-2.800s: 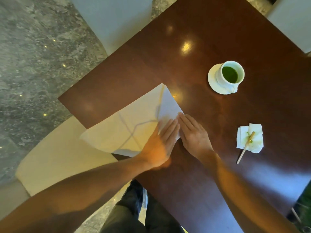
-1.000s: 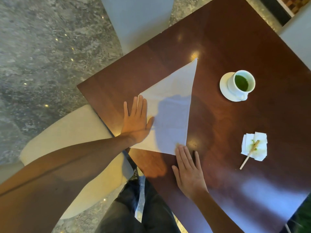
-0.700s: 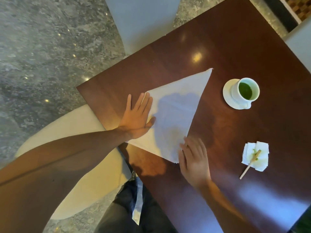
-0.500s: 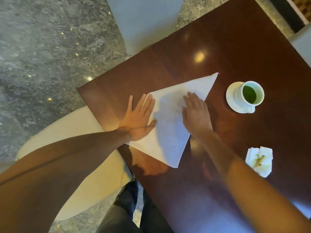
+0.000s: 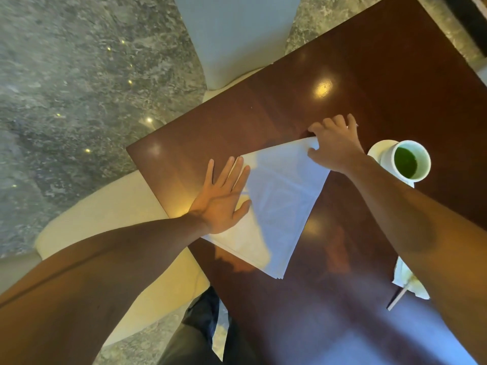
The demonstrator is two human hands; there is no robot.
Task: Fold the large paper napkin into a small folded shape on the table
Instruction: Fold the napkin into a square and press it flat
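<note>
two hands work the napkin, a thin white triangle of layered paper lying flat on the dark tabletop near its 9 o'clock edge: the left hand lies open with straight fingers pressing the 9 o'clock corner, while the right hand curls its fingers round the 1 o'clock tip. it looks light, limp and easy to tear or skid on the polished wood, so i would keep one palm pinning it and lift only by a corner tip.
</note>
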